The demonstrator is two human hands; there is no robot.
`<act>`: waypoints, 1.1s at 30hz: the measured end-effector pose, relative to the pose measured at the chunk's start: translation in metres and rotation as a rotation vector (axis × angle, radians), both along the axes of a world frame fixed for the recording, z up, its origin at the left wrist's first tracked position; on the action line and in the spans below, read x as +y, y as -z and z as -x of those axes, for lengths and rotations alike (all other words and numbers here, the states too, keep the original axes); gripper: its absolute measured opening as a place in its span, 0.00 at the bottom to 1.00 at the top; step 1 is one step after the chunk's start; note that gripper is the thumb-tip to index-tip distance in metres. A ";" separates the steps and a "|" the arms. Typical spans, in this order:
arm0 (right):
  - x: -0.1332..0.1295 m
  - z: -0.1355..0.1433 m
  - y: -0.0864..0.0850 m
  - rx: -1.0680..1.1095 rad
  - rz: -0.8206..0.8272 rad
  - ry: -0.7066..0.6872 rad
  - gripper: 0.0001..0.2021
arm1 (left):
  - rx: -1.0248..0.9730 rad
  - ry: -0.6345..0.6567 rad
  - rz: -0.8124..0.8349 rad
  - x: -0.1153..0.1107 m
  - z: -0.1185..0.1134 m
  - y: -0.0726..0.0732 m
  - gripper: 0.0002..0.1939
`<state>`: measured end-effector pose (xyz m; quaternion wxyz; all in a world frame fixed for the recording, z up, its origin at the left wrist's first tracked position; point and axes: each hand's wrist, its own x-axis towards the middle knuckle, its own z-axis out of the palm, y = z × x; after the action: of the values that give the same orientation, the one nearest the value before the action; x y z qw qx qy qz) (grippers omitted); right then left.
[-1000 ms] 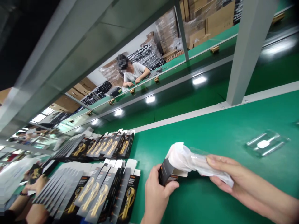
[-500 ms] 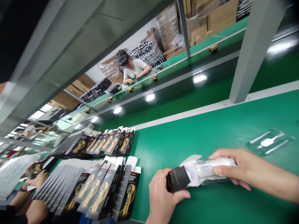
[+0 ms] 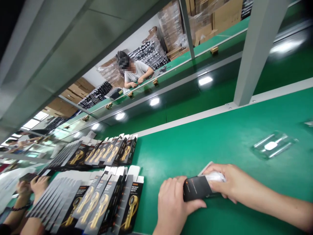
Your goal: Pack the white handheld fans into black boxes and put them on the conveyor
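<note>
My left hand (image 3: 172, 200) grips a small black printed carton (image 3: 197, 188) just above the green table. Its open end faces right, with a pale flap raised at the top. My right hand (image 3: 231, 182) pinches a white item wrapped in clear plastic (image 3: 217, 176), most of which is inside the carton. Only its end shows between my fingers and the carton's mouth. To the left stand two rows of black mini fan cartons (image 3: 130, 204), their top flaps up and a gold fan printed on the front.
A clear plastic tray (image 3: 274, 145) lies on the green table (image 3: 168, 150) at right. A grey post (image 3: 260, 49) rises from the far rail. Gold-coloured pieces (image 3: 214, 50) sit along the line beyond. A co-worker's hands (image 3: 33, 187) are at far left; another person (image 3: 137, 71) sits across.
The wrapped item has slid left, deeper into the carton, with my right hand following it. My left hand still holds the carton, slightly further right in view. The camera has shifted a little.
</note>
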<state>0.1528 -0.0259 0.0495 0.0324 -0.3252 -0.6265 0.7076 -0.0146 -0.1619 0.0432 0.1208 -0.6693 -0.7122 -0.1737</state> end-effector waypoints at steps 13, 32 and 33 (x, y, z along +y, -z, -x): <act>0.026 0.002 -0.026 0.363 -0.012 -0.169 0.21 | -0.603 -0.169 0.162 -0.002 0.022 -0.024 0.33; 0.012 0.020 -0.030 0.450 -0.113 -0.098 0.21 | -1.553 -0.420 -0.161 -0.006 0.003 0.017 0.38; 0.014 0.019 -0.028 0.461 -0.117 -0.100 0.19 | -1.536 -0.448 -0.171 -0.005 0.003 0.016 0.37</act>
<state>0.1335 -0.0123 0.0777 0.1585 -0.1211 -0.6578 0.7263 -0.0174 -0.1673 0.0273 -0.3201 -0.1923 -0.6978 -0.6112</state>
